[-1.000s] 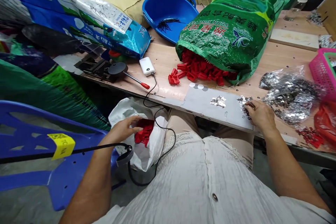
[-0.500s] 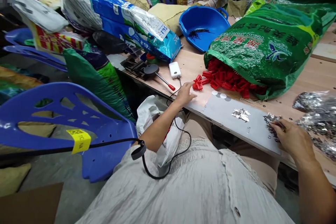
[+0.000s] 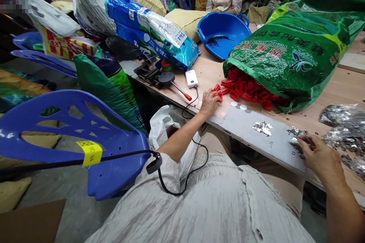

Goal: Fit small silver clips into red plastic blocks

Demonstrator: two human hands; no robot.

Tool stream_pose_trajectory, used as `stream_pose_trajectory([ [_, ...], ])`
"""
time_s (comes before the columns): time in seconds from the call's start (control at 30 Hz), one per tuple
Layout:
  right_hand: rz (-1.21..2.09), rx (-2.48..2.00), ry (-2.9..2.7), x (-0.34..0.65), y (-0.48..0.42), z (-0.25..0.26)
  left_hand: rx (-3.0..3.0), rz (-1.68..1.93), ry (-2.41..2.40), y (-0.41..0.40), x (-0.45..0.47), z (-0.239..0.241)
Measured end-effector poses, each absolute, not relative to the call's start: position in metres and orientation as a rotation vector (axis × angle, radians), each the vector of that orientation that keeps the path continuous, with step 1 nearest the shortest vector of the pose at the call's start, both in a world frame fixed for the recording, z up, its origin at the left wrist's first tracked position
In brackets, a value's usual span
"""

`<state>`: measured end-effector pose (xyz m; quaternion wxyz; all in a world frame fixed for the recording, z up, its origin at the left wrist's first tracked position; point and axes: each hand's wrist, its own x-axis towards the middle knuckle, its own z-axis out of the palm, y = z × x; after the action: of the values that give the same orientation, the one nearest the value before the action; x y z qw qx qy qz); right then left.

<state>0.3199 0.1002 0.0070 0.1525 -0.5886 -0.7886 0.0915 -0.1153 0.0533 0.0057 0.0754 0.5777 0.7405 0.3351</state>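
Note:
My left hand (image 3: 209,103) rests on the wooden table (image 3: 211,72), its fingers closed on a red plastic clip at the near edge of the spilled red clips (image 3: 245,89). The clips pour out of a big green woven sack (image 3: 296,49). My right hand (image 3: 319,155) lies on the grey plate (image 3: 256,138) at the table's front edge, fingers curled around small shiny metal pieces (image 3: 296,133). A smaller heap of metal pieces (image 3: 262,127) sits in the middle of the plate.
A white bag (image 3: 164,129) holding red clips hangs by my lap. On the table are a white power bank (image 3: 191,78) with cable, a black hand press (image 3: 159,78), a blue basin (image 3: 222,32). Blue chair (image 3: 71,129) at left. Another person sits beyond the table.
My left hand left the white bag by my lap and went up to the red clips on the table. The view swung left. My right hand stayed at the metal pieces.

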Motion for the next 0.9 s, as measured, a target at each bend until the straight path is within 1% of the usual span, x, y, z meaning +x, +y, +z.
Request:
stream_pose_trajectory([
  [0.07, 0.343, -1.682, -2.26, 0.318, 0.097, 0.014, 1.563, 1.248, 2.052, 0.045, -0.111, 0.01],
  [0.17, 0.433, -1.691, -2.18, 0.313, 0.094, 0.02, 1.098, 1.55, 1.62, 0.027, -0.099, 0.019],
  [0.27, 0.504, -1.706, -2.102, 0.308, 0.092, 0.023, 0.691, 1.582, 1.147, 0.006, -0.084, 0.027],
  [0.37, 0.53, -1.689, -2.091, 0.302, 0.089, 0.024, 0.502, 1.521, 0.946, -0.01, -0.065, 0.032],
  [0.5, 0.533, -1.663, -2.088, 0.297, 0.086, 0.023, 0.565, 1.475, 1.044, -0.018, -0.038, 0.029],
  [0.6, 0.608, -1.597, -2.033, 0.292, 0.081, 0.021, 0.847, 1.491, 1.231, -0.021, -0.02, 0.028],
  [0.73, 0.763, -1.395, -1.977, 0.274, 0.065, 0.025, 1.197, 1.467, 1.454, -0.026, 0.0, 0.038],
  [0.9, 0.854, -1.254, -2.027, 0.24, 0.038, 0.043, 1.199, 1.435, 1.421, -0.033, 0.018, 0.047],
])
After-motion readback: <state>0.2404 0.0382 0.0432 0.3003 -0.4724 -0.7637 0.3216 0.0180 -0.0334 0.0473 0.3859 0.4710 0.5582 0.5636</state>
